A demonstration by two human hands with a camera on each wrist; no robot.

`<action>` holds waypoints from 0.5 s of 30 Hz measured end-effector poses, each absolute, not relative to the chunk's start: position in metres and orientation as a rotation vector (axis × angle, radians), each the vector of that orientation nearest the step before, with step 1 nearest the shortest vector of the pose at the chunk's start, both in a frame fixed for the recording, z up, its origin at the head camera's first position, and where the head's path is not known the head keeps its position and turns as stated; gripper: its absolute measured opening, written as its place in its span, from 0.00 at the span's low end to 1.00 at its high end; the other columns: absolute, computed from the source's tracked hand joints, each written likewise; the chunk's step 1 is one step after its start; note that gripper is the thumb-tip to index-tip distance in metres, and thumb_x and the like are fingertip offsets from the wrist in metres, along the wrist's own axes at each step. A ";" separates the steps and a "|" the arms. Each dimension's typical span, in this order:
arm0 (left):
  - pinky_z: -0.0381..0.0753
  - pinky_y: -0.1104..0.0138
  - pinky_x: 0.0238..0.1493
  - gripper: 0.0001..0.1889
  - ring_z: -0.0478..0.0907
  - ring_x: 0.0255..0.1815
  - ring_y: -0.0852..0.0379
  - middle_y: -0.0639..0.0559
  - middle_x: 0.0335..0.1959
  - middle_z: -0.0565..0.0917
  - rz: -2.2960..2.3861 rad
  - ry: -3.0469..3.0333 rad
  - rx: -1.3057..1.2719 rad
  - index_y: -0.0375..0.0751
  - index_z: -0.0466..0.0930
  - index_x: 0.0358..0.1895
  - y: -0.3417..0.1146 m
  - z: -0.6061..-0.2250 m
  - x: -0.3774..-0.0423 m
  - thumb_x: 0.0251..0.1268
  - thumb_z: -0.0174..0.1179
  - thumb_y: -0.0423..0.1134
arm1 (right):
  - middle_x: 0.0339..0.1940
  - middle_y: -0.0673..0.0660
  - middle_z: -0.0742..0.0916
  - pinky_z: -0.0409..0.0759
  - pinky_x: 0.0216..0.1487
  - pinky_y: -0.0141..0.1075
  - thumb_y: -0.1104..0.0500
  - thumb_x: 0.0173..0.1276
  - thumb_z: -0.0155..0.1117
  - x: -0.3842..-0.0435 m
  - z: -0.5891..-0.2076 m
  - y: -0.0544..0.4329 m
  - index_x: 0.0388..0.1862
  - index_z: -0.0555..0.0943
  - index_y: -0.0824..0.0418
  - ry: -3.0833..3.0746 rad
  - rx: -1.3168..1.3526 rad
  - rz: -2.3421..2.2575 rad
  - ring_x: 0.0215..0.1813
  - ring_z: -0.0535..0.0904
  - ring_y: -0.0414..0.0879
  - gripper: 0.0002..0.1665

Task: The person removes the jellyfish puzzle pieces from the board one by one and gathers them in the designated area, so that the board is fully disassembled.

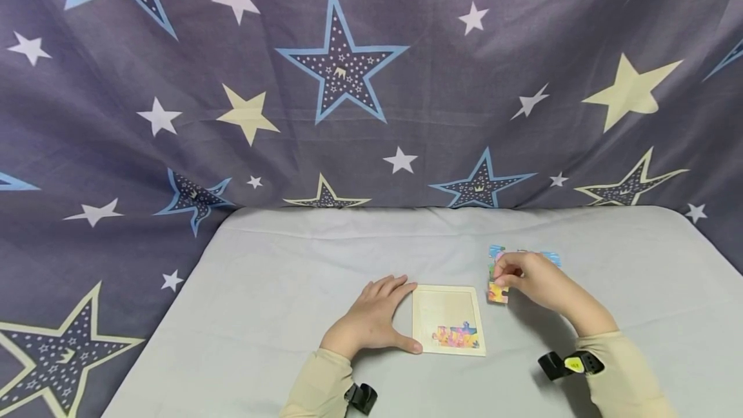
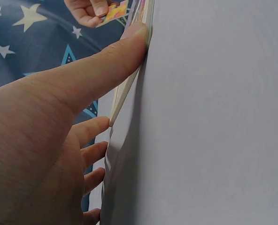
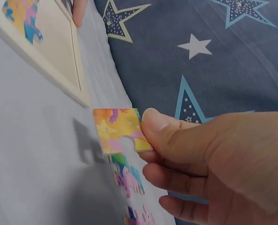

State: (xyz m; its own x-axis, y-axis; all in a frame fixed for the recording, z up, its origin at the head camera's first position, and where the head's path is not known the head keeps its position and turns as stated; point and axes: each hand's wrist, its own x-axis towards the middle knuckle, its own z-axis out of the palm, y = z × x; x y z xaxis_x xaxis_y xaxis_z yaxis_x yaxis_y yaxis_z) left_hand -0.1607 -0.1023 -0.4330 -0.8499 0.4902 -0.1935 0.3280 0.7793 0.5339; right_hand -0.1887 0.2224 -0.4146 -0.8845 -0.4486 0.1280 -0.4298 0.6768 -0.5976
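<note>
My right hand (image 1: 536, 280) pinches a yellow-orange puzzle piece (image 3: 118, 129) between thumb and fingers. This piece has a notch in one side and is held up over the table, right of the shallow puzzle tray (image 1: 445, 288). The pale tray lies flat, with several joined colourful pieces (image 1: 457, 337) along its near side and the rest of its base bare. My left hand (image 1: 371, 320) is spread at the tray's left side, thumb (image 2: 125, 49) on the near edge and index fingertip at the far left corner.
More loose puzzle pieces (image 3: 128, 180) lie on the table under and beyond my right hand, which partly hides them. A pale grey cloth (image 1: 261, 302) covers the table. Behind it hangs a dark curtain (image 1: 371, 134) printed with stars.
</note>
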 end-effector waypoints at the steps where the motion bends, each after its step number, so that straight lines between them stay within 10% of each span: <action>1: 0.47 0.45 0.86 0.56 0.52 0.85 0.43 0.47 0.83 0.61 0.709 2.649 0.628 0.48 0.64 0.80 -0.102 -0.433 -0.161 0.46 0.81 0.59 | 0.29 0.44 0.84 0.79 0.37 0.33 0.64 0.66 0.73 -0.189 -0.416 0.224 0.31 0.82 0.58 2.852 -0.738 -1.003 0.33 0.76 0.33 0.06; 15: 0.47 0.45 0.86 0.57 0.52 0.85 0.43 0.48 0.83 0.61 0.700 2.653 0.621 0.49 0.63 0.81 -0.102 -0.434 -0.160 0.45 0.82 0.60 | 0.28 0.46 0.85 0.78 0.35 0.36 0.64 0.66 0.74 -0.193 -0.425 0.225 0.32 0.83 0.59 2.920 -0.586 -0.901 0.32 0.77 0.38 0.06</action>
